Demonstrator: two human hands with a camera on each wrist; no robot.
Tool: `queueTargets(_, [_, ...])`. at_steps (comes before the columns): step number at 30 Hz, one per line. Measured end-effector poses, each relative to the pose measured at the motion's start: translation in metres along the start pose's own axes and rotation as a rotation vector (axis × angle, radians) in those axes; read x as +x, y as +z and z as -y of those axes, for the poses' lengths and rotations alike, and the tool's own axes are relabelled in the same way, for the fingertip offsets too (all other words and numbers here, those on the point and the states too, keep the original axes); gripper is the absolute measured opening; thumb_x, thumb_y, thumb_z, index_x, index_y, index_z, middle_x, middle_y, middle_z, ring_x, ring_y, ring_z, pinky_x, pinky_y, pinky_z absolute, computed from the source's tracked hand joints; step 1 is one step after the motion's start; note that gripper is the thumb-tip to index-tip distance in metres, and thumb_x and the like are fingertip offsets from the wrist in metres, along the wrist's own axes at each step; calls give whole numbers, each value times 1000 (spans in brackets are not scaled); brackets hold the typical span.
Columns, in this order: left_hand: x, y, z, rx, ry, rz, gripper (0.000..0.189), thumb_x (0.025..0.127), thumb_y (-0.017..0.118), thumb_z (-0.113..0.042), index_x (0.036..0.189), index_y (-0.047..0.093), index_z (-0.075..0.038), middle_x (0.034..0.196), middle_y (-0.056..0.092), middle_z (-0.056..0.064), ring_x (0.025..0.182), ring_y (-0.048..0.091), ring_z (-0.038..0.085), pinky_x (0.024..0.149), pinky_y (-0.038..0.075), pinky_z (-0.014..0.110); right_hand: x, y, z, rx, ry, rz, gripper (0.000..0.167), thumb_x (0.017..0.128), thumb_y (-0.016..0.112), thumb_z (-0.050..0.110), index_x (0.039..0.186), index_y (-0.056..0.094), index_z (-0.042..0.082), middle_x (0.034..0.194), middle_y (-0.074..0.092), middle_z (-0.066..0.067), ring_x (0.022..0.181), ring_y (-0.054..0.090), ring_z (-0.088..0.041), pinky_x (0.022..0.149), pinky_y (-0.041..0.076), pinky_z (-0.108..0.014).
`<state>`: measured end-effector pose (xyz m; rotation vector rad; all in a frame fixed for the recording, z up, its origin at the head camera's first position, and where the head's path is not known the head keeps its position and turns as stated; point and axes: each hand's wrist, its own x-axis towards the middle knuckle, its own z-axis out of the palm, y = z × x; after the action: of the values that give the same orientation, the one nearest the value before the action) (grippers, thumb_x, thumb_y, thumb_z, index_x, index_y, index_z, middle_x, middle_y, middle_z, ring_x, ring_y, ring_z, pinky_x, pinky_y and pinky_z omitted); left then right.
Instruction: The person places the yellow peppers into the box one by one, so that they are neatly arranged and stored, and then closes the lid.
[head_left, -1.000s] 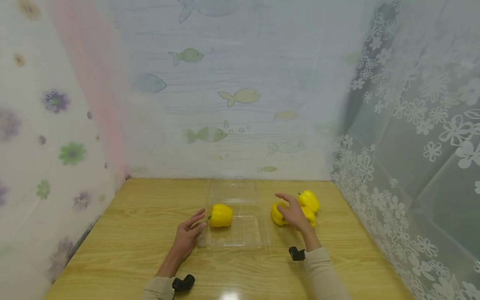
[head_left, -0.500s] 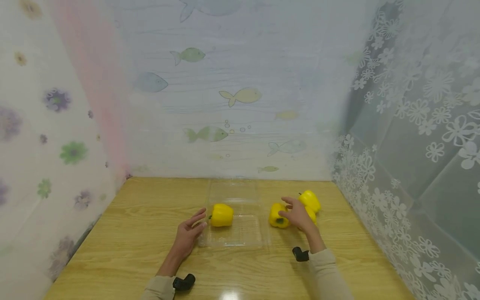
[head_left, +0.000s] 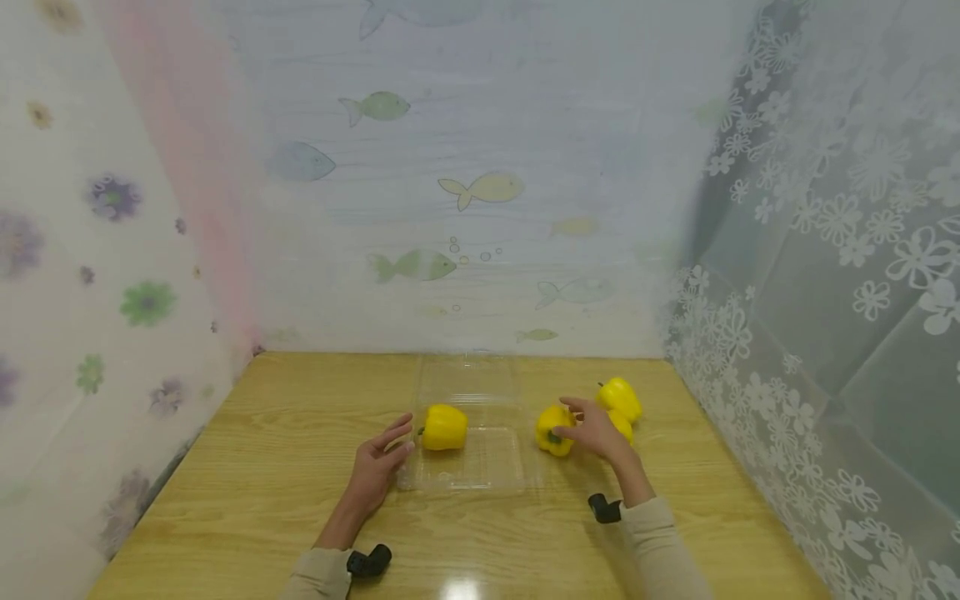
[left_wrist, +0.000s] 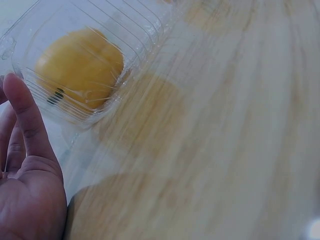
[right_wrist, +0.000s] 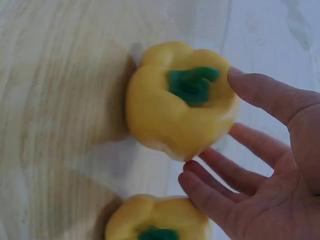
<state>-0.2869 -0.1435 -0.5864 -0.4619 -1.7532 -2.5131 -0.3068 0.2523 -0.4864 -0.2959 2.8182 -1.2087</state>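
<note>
A yellow bell pepper (head_left: 444,427) lies on its side in a clear plastic clamshell box (head_left: 495,467), whose lid (head_left: 467,379) is folded back. My left hand (head_left: 377,467) rests at the box's left side, fingers extended, holding nothing. Over on the right, my right hand (head_left: 597,429) is at another yellow pepper (right_wrist: 170,107), thumb near its green stem and fingers along its far side. The fingers look loosely spread; how firmly they touch it is unclear. Right behind that hand, two more yellow peppers (head_left: 621,400) sit together, one partly hidden.
Everything stands on a wood-grain table (head_left: 300,417). A curtain with fish drawings (head_left: 480,250) hangs behind the table's far edge. Flowered curtains flank it, one at the left (head_left: 142,400) and one at the right (head_left: 825,333). Black camera mounts stick out from both wrists.
The pepper by my right hand has turned, its stem now facing me, and shifted slightly left. My right hand moved a little right and lower. The left hand stayed put.
</note>
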Motion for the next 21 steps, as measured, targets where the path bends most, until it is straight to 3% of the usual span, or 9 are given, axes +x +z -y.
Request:
queueTargets(4, [0, 1, 0, 2, -6, 0, 50, 98, 62, 3, 140, 42, 23, 151, 53, 0, 87, 61, 3, 62, 49, 15, 2, 1, -9, 19, -55, 48, 62, 96, 71, 15, 148, 45, -7, 153, 42, -31, 136, 39, -57, 108, 39, -65])
queueTargets(9, [0, 2, -1, -3, -12, 1, 52, 98, 63, 2, 140, 42, 23, 148, 56, -5, 87, 60, 3, 62, 49, 15, 0, 2, -18, 22, -99, 53, 55, 102, 62, 18, 148, 46, -8, 152, 44, -30, 138, 38, -56, 110, 36, -65])
queueTargets(16, [0, 1, 0, -17, -3, 3, 51, 97, 63, 4, 139, 41, 24, 149, 56, -3, 85, 61, 3, 62, 49, 15, -10, -2, -18, 18, -42, 20, 55, 101, 64, 15, 148, 46, -7, 141, 53, -32, 127, 53, -48, 103, 47, -57])
queueTargets(21, [1, -2, 0, -23, -4, 8, 51, 98, 63, 3, 139, 42, 23, 151, 54, 0, 84, 60, 3, 62, 49, 15, -15, -2, -15, 2, -71, -18, 50, 94, 71, 6, 138, 55, -10, 124, 63, -29, 111, 63, -44, 93, 54, -53])
